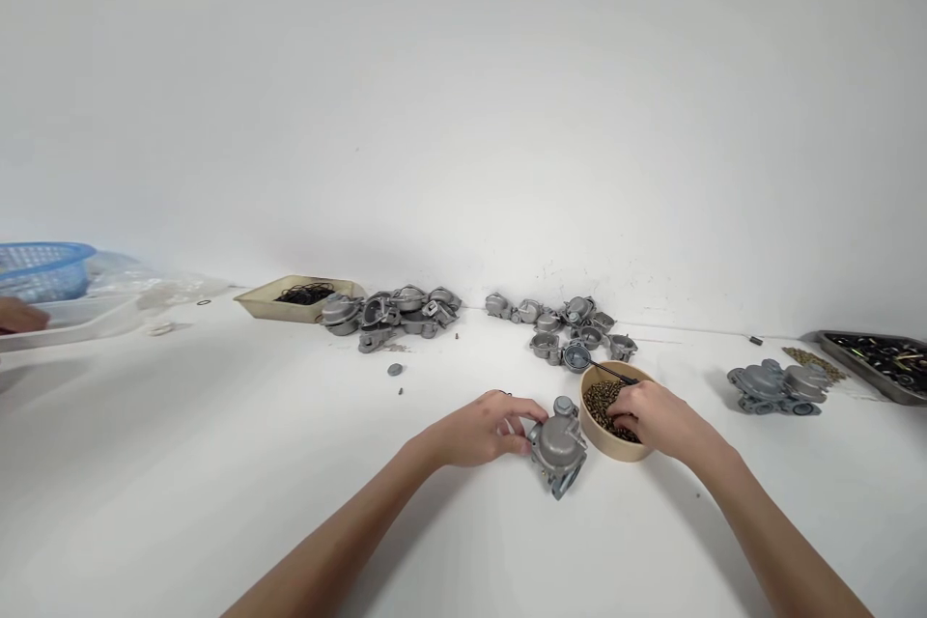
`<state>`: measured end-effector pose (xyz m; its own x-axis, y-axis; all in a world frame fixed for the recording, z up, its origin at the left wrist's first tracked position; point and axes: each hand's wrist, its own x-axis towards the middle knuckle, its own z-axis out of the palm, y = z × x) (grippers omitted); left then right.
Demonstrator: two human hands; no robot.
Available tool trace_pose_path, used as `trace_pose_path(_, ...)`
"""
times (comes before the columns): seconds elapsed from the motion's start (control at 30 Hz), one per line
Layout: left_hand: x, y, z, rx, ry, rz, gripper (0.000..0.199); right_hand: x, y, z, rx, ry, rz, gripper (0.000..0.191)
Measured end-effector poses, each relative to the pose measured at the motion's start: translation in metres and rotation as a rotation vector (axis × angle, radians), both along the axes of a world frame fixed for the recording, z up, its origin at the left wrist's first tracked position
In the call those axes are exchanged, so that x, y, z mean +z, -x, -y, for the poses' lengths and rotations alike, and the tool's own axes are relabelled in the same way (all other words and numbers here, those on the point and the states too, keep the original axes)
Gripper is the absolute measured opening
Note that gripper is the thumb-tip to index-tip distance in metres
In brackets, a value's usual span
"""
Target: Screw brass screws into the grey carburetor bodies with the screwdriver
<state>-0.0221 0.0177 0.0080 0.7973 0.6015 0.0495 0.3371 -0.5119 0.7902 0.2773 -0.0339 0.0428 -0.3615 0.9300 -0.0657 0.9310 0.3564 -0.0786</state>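
Note:
My left hand [484, 429] has its thumb and fingers closed on the left side of a grey metal carburetor [561, 442], which rests tilted on the table. To its right, my right hand [656, 417] reaches over the rim of a round tan bowl [620, 452], fingertips down among many small brass-coloured screws [600, 398]. A dark, thin-shafted screwdriver [614, 373] sticks out from this hand toward the upper left. Whether the fingertips pinch a screw is hidden.
Carburetor parts lie heaped in a left pile [412, 314] and a right pile [579, 323]. Behind stands a cream tray [271, 307] of black rings. At right are joined carburetors [778, 388] and a dark tray [880, 372]. Another person's hand [21, 315] is near a blue basket [58, 275].

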Motion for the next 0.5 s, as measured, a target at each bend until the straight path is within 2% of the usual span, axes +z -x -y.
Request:
trace_pose_path(0.2, 0.0, -0.001, -0.001, -0.007, 0.008, -0.007, 0.034, 0.001, 0.006, -0.006, -0.057, 0.052, 0.029, 0.029)
trace_pose_path(0.3, -0.004, 0.0, -0.002, 0.015, -0.042, -0.044, 0.036, 0.001, 0.007, -0.005, -0.077, 0.032, 0.02, 0.03)
trace_pose_path(0.5, -0.01, 0.0, -0.001, 0.049, -0.129, -0.09, 0.042, 0.0, 0.005, -0.001, -0.022, -0.04, -0.05, 0.031)
